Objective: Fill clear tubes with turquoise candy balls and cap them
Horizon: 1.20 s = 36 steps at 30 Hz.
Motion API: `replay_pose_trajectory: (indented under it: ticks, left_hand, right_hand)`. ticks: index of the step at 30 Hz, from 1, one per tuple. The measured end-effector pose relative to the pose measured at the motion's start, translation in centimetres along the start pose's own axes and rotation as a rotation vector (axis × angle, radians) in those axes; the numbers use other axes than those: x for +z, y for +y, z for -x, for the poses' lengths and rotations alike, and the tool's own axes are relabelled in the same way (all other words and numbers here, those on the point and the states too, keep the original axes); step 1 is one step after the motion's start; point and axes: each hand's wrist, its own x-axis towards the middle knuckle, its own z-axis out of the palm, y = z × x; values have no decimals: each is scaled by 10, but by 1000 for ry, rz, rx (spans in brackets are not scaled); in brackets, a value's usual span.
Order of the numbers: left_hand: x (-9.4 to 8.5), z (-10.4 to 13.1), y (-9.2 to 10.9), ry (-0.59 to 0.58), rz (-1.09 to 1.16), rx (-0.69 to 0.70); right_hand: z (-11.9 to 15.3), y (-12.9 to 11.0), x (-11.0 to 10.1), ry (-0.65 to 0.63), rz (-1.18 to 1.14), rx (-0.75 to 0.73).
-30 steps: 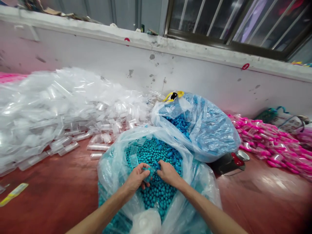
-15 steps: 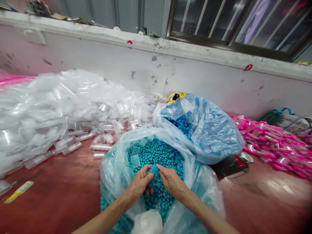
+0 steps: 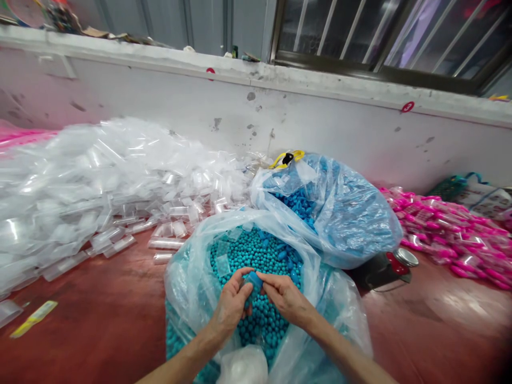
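Above a bag of teal beads (image 3: 266,330), my left hand (image 3: 233,298) is closed around a small blue-capped plastic tube (image 3: 253,280). What the tube contains is mostly hidden by the fingers. My right hand (image 3: 286,298) comes in from the other side, its thumb and fingertips pinched at the edge of the blue cap. The clear plastic bag (image 3: 186,272) stands open around the beads. Some blue caps (image 3: 282,253) and a few clear plastic pieces (image 3: 222,264) lie on top of the beads.
A second bag (image 3: 356,213) with blue parts leans behind. Clear plastic tubes (image 3: 100,181) are heaped at left, pink packed items (image 3: 452,229) at right. A dark can-like object (image 3: 380,272) stands beside the bags. A yellow strip (image 3: 34,320) lies on the red surface (image 3: 104,304).
Both hands stay on the tube. My right fingertips have shifted slightly left over the cap, and the blue top looks a little more tilted. The view has moved slightly.
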Motion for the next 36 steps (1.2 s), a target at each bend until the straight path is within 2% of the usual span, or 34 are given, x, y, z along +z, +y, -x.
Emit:
replay_pose_trajectory:
  ticks: [4, 8, 10, 11, 13, 15, 17, 19, 22, 24, 26, 29, 33, 36]
  left_hand:
    - [3, -1, -3, 8, -40, -9]
    - [10, 0, -8, 143, -93, 38]
    - [12, 0, -7, 133, -75, 7]
    - [11, 0, -6, 87, -56, -21]
    - [8, 0, -3, -43, -15, -76]
    - [3, 1, 3, -120, 13, -104]
    - [-2, 2, 7, -109, 23, -105]
    - [-4, 4, 11, -85, 17, -87]
    - [-3, 8, 13, -147, -38, -79]
    - [-1, 10, 14, -191, -84, -73]
    - [1, 13, 14, -172, -109, -58]
    - [4, 14, 14, -56, -87, -25]
    - [4, 13, 15, 16, -52, 87]
    - [3, 12, 15, 15, -45, 134]
  right_hand:
    - [0, 7, 9, 7, -145, 118]
    - [-1, 6, 10, 56, 54, -56]
    - [0, 6, 8, 69, 103, -105]
    - [1, 7, 7, 65, 87, -97]
    - [2, 10, 4, 51, -4, -16]
    - [3, 14, 2, 31, -145, 137]
    - [2, 16, 1, 38, -316, 305]
    - [-1, 15, 0, 100, -507, 411]
    - [-6, 9, -1, 256, -704, 432]
    - [-7, 4, -1, 308, -651, 408]
    - [-6, -4, 0, 304, -448, 318]
    - [1, -15, 4, 213, -146, 139]
    - [10, -19, 18, 24, 8, 103]
    - [11, -19, 30, 53, 76, 77]
